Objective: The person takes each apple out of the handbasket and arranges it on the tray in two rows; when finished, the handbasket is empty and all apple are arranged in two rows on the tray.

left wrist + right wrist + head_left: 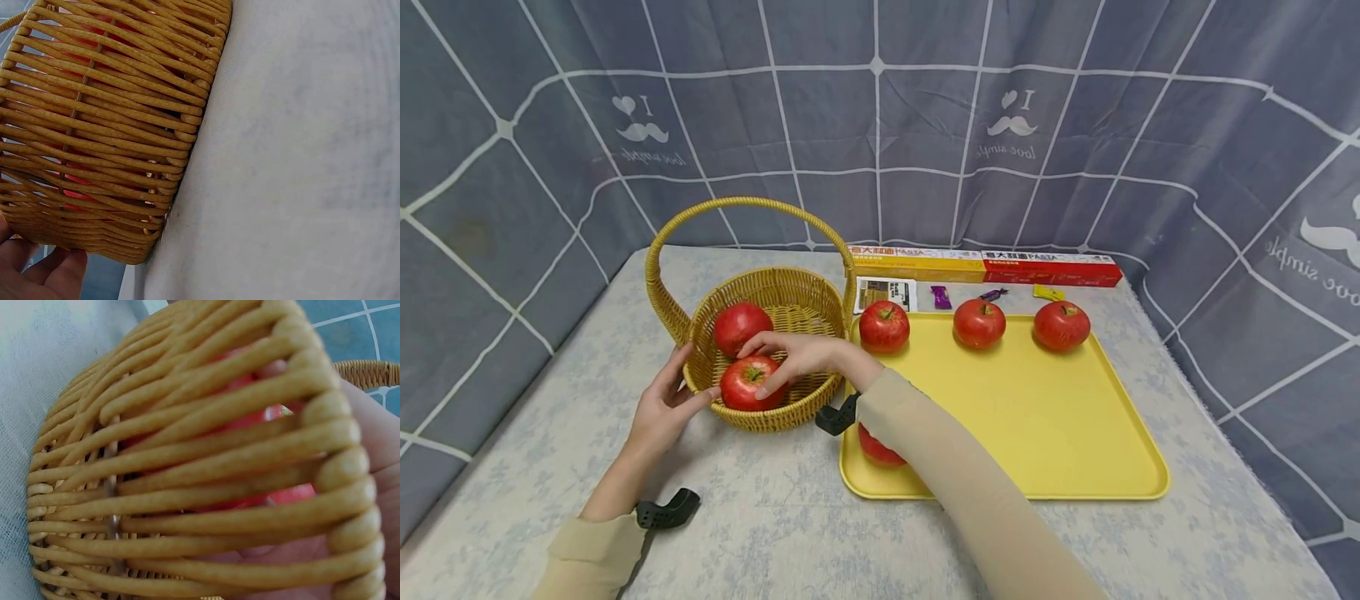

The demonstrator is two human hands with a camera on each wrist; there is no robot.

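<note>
A yellow wicker basket (762,422) with a tall arched handle stands on the left of the table. My left hand (658,410) holds its near left side, thumb at the rim; in the left wrist view its fingertips (72,269) touch the woven wall. Reaching in over the right rim, my right hand (808,357) grips a red apple (747,385) at the front of the basket. Behind that one lies another red apple (739,321). Through the weave, the right wrist view shows red apple skin and part of the hand.
Right of the basket is a yellow tray (1037,417). Three apples (979,323) line its far edge; another apple (877,450) is partly under my right sleeve. Behind are pasta boxes (1048,271), a white packet (886,292) and small wrapped candies (941,297). A grey-blue curtain surrounds the table.
</note>
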